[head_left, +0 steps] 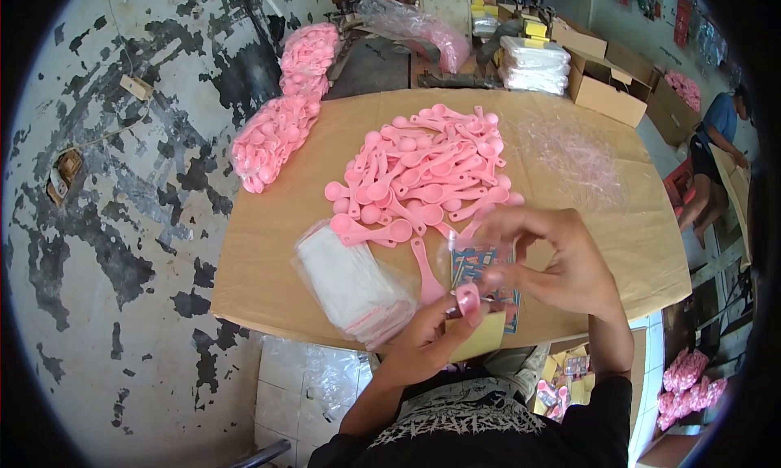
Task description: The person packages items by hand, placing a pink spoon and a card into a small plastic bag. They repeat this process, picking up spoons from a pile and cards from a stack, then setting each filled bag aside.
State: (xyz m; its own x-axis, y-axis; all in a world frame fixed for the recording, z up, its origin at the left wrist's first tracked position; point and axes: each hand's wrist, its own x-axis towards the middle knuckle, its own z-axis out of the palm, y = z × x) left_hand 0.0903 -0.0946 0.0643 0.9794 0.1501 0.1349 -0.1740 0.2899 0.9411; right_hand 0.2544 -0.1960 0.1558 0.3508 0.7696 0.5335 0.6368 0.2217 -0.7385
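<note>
My left hand (429, 339) is closed around a pink plastic spoon (468, 300) and a yellow card (478, 338), which appear to be in a clear bag. Just above and to the right is my right hand (561, 261), its fingers curved and its thumb apart from them. The fingertips are blurred, and I see nothing definite between them. Beneath the hands lies a stack of blue printed cards (480, 265), partly covered. One loose pink spoon (425, 273) rests left of those cards. Further left is a stack of clear plastic bags (350, 285).
A large heap of pink spoons (423, 171) covers the table's middle. Thin clear plastic strips (573, 159) lie to its right. Bagged pink spoons (277, 139) line the left edge. An open cardboard box (606, 86) stands at the back right. Another person (716, 143) sits far right.
</note>
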